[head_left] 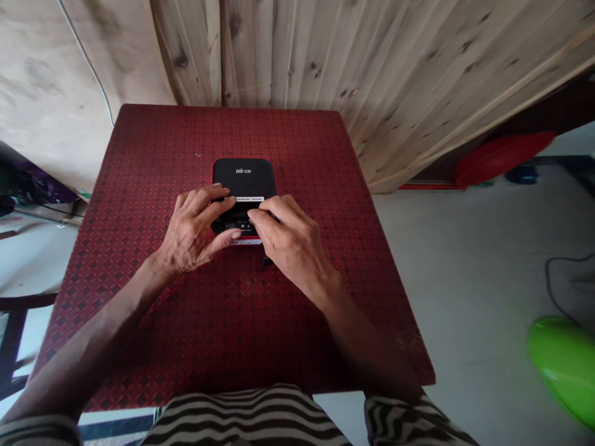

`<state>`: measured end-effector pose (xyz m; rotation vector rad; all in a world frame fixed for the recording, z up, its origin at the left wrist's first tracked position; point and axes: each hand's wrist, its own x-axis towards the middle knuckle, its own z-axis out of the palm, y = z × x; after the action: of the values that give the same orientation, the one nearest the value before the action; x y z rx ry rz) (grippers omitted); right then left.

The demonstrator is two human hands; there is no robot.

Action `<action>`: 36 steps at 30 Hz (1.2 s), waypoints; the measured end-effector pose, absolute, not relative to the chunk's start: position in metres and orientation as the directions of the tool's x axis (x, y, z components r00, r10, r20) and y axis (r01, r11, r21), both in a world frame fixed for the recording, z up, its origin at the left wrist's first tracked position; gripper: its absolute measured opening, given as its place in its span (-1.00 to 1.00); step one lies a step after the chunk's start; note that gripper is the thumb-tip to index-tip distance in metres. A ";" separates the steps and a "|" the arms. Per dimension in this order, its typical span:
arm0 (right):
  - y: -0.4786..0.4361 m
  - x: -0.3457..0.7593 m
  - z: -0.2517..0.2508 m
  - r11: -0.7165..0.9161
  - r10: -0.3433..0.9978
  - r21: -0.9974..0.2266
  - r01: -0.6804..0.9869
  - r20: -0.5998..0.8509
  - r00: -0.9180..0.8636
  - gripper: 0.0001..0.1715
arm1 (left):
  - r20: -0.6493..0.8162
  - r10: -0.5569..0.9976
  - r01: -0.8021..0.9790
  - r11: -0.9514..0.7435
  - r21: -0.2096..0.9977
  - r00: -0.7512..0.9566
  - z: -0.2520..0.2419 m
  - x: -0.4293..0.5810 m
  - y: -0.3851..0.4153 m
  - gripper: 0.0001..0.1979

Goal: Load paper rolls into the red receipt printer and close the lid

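A black, rounded box-shaped device (246, 179) with a red lower edge lies flat on the table. White lettering on its top faces away from me, and a white label strip crosses its middle. My left hand (193, 226) grips its left side, with the fingers on top and the thumb at the near edge. Over its near right part, my right hand (288, 232) has its thumb and fingers pinched together; what they hold, if anything, is hidden. Just below that hand is a small black piece (267, 261), too small to name.
The table (223, 334) has a red patterned cover and stands near a wooden plank wall (288, 56). A chair (18, 322) is at the left. On the right, a green rounded object (562, 365) and a dark cable (551, 285) lie on the floor.
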<state>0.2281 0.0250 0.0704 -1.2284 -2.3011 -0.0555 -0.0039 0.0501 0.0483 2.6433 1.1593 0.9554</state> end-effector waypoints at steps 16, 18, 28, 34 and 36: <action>-0.053 0.221 0.038 0.719 0.663 -0.380 0.582 0.626 -0.410 -0.90 | 0.643 0.692 0.707 -0.632 0.318 0.329 0.031 0.004 0.023 -0.26; -0.072 0.205 0.016 0.809 0.576 -0.348 0.475 0.633 -0.517 -0.86 | 0.656 0.695 0.730 -0.607 0.316 0.294 0.024 0.001 0.017 -0.31; -0.079 0.181 -0.024 0.739 0.665 -0.511 0.439 0.449 -0.597 -0.72 | 0.654 0.658 0.764 -0.618 0.185 0.374 0.014 -0.007 0.023 -0.32; -0.079 0.181 -0.023 0.738 0.663 -0.507 0.445 0.424 -0.617 -0.74 | 0.666 0.640 0.766 -0.622 0.159 0.382 0.025 -0.007 0.022 -0.31; -0.079 0.181 -0.022 0.738 0.665 -0.503 0.450 0.429 -0.612 -0.72 | 0.652 0.663 0.761 -0.617 0.199 0.367 0.029 -0.006 0.020 -0.34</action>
<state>0.1808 -0.0789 -0.0219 -0.8374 -2.3294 0.4640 -0.0059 0.0203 0.0292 2.7066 1.4202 1.1836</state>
